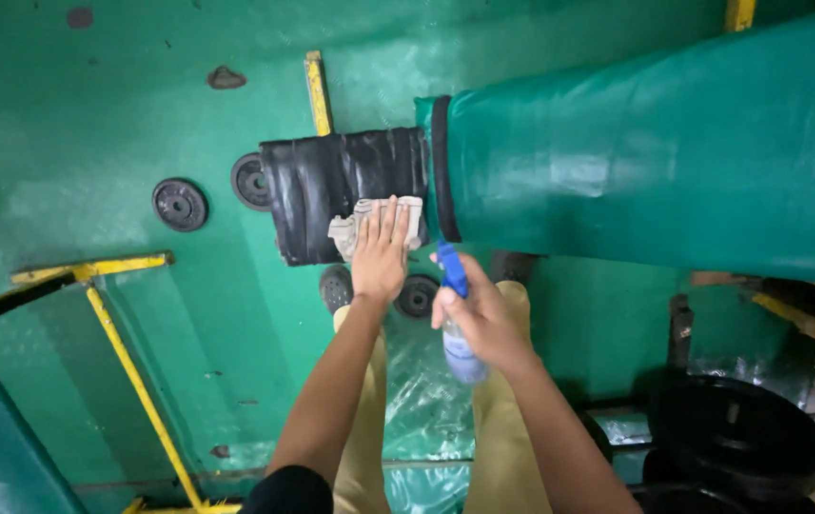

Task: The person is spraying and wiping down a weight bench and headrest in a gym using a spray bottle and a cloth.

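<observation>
View: looking straight down from the head at two bare forearms, tan trousers and a green floor (93, 143).
Left hand (379, 255): lies flat, palm down, fingers (389, 215) spread and released, pressing a cloth against a black pad.
Cloth (415, 215): pale grey, crumpled, partly under the left hand, near the pad's edge closest to the person and just beside the green cushion.
Black pad (331, 186): shiny black padding, creased, end to end with the green cushion; a black band marks the join.
Right hand (485, 319): fingers clenched around the neck of a spray bottle, just beside the left hand and not touching it.
Spray bottle (460, 350): clear body, blue trigger head (451, 268) pointing up toward the pad; the body hangs below the right hand, over the trousers.
Green cushion (655, 152): long padded piece covered in green vinyl, running from the pad to the right edge of the view.
Small weight plates: one (180, 204) well apart to the left on the floor, one (249, 181) touching the pad's left edge, two more (417, 296) on the floor below the pad, by the hands.
Yellow frame (127, 366): a painted bar crossing the floor at lower left.
Large black plates (740, 438): stacked in the lower right corner of the view.
</observation>
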